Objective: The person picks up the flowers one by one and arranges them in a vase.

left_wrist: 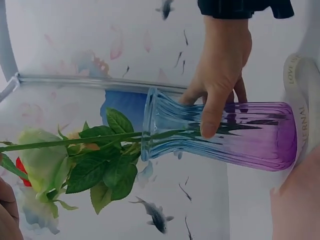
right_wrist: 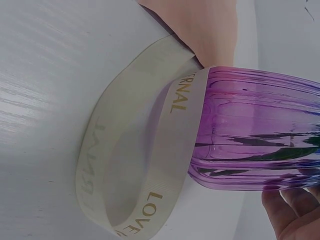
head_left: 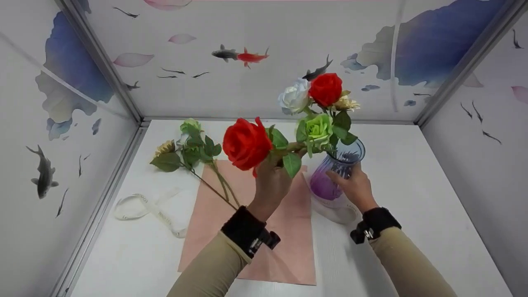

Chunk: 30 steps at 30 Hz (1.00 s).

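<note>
- The larger red rose, mid-frame, was held by its stem in the left hand's curled fingers.
- The blue-purple glass vase, right of centre, was clasped by the right hand.

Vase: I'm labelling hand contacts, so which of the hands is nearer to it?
Right. The right hand grips the vase itself; the left hand, holding the larger red rose, is apart from it, to its left in the head view.
</note>
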Tool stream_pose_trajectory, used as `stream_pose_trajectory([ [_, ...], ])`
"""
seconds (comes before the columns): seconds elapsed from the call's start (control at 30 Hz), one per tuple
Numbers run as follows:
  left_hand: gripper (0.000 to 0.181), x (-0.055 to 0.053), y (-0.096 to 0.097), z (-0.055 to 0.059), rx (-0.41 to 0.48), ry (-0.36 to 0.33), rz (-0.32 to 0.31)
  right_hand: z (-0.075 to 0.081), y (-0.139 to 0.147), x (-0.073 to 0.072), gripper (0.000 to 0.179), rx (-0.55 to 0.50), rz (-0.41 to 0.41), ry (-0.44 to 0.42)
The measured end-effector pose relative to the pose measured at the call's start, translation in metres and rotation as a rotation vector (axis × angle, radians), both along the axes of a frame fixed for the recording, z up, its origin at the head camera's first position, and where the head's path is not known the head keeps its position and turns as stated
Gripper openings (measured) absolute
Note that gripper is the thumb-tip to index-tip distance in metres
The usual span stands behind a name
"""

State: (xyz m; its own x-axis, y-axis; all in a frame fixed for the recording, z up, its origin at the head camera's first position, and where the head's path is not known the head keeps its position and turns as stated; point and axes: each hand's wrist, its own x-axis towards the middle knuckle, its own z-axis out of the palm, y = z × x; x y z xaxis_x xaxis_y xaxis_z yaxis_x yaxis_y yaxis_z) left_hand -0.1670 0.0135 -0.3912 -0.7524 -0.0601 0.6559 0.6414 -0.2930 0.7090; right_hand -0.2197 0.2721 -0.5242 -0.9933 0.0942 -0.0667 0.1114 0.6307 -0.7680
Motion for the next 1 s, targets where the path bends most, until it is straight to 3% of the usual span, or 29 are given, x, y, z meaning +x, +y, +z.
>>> stream_pose_trajectory([
  [0.07,0.027,-0.001,0.002,-0.002,0.037,0.001,-0.083,0.000,0.000,0.000,0.104,0.000,0.000,0.000],
  [0.1,0.031,-0.002,0.003,-0.004,-0.051,0.051,-0.003,0.000,0.000,0.000,0.104,0.000,0.000,-0.001],
  [0.13,0.031,-0.003,0.004,-0.005,-0.072,0.064,0.014,0.000,0.000,0.000,0.105,0.001,0.001,-0.002],
  [0.17,0.029,-0.004,0.005,-0.008,-0.126,0.085,0.077,0.000,0.000,0.001,0.105,0.000,0.002,-0.002],
  [0.27,0.037,-0.005,0.009,-0.013,-0.323,0.144,0.307,-0.001,0.000,0.001,0.103,0.002,0.001,0.008],
  [0.33,0.042,-0.004,0.011,-0.016,-0.417,0.156,0.398,-0.001,0.000,0.002,0.102,0.001,0.004,0.018],
  [0.37,0.042,-0.004,0.012,-0.017,-0.445,0.161,0.412,-0.001,0.000,0.002,0.101,0.001,0.005,0.022],
  [0.53,0.037,-0.004,0.017,-0.025,-0.512,0.196,0.402,-0.001,0.001,0.002,0.098,0.011,0.012,0.034],
  [0.7,0.042,-0.006,0.025,-0.034,-0.516,0.221,0.361,0.000,0.000,0.002,0.100,0.016,0.009,0.016],
  [0.87,0.045,-0.008,0.031,-0.034,-0.451,0.142,0.228,0.001,-0.001,0.002,0.104,0.017,0.010,0.009],
  [1.0,0.047,-0.010,0.035,-0.034,-0.423,0.099,0.193,-0.001,-0.001,0.001,0.097,0.005,0.013,0.024],
])
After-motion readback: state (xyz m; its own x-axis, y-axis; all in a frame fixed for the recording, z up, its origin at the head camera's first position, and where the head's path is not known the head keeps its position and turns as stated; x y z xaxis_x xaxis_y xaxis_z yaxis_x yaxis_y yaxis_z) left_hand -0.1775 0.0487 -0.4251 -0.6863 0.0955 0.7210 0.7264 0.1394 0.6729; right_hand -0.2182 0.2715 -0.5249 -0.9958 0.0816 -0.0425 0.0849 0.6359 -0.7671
